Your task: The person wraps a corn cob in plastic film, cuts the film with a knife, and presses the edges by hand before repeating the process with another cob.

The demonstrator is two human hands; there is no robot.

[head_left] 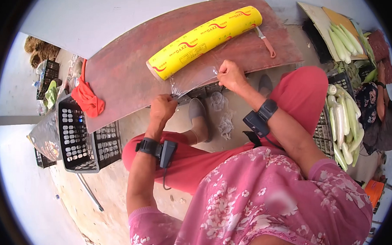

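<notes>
A large yellow roll of cling film [205,41] lies slantwise on the reddish board [119,73]. A sheet of clear film [194,81] hangs from the roll toward me over the board's near edge. My left hand [162,107] is closed on the film's left corner, just off the edge. Closed on its right corner is my right hand [232,76], with thumb and finger pinched. Beyond the roll's right end, a knife [266,43] with a pink handle rests on the board.
A red cloth [88,97] hangs over the board's left corner beside a black crate [78,140]. To the right, pale green vegetables [344,120] fill a crate, and more [345,41] lie behind. Crumpled film [226,123] is on the floor. Another person's arm [381,92] shows at far right.
</notes>
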